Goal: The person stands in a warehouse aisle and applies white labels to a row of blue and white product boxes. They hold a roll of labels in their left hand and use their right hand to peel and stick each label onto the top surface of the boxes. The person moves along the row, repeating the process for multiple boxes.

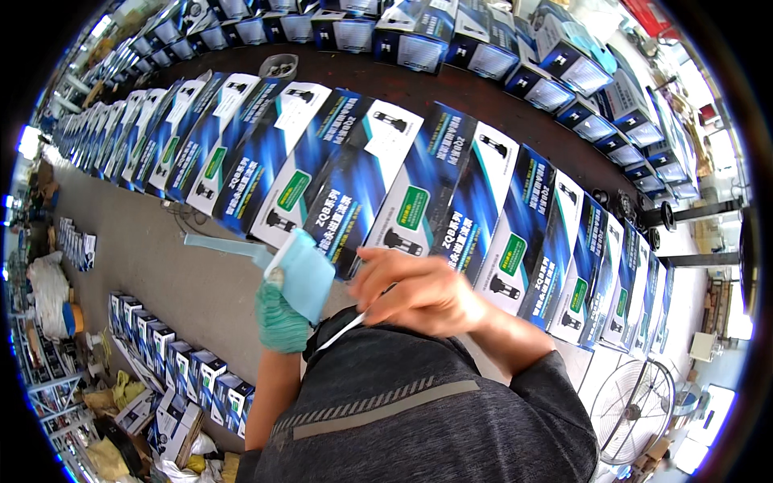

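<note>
My left hand, in a green striped knit glove, is closed round a light blue folded sheet or label backing. A narrow blue strip trails from it to the left. My bare right hand, slightly blurred, is held before my chest with its fingers curled together. A thin white slip, seen almost edge-on, sticks out below those fingers; it looks pinched in them. Just beyond both hands stands a long row of blue, black and white printed cartons bearing green labels. Neither hand appears to touch the cartons.
Another curved row of similar cartons runs along the far side. A small clear tub stands between the rows. More cartons line the floor at the lower left. A large floor fan stands at the lower right, near dark metal bars.
</note>
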### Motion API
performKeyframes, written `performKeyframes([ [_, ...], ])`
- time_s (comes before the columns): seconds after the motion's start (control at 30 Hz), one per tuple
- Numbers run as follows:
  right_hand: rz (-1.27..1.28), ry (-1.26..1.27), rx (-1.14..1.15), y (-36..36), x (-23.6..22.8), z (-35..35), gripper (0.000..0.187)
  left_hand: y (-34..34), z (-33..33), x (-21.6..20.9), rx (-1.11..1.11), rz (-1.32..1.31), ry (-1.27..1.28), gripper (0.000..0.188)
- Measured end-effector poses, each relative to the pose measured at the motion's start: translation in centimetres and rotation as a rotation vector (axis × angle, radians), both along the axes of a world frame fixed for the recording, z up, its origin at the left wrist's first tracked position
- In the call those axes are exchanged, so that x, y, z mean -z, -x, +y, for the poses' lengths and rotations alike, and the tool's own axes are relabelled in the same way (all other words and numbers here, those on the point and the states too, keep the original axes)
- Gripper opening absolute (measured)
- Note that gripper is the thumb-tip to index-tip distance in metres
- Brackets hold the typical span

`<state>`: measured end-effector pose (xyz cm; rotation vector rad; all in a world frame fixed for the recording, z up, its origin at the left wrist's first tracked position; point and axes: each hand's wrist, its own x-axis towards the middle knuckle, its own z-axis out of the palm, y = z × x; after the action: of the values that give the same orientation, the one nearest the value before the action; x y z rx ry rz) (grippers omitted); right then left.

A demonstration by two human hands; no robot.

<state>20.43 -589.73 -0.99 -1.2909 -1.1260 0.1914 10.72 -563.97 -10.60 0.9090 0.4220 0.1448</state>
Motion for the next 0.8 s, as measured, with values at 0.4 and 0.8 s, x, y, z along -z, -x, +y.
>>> performKeyframes([
  [0.4,0.206,0.872,0.446,-19.4,5.5,-22.5,0.012,3.9,0.0,1.1,-0.132,-0.034,-0.444,0.057],
  [0.8,-0.112,0.934,0.473,-22.6,9.9,-21.4,0.028,4.3,-2.0,0.4,-0.137,0.017,-0.498,0.057],
])
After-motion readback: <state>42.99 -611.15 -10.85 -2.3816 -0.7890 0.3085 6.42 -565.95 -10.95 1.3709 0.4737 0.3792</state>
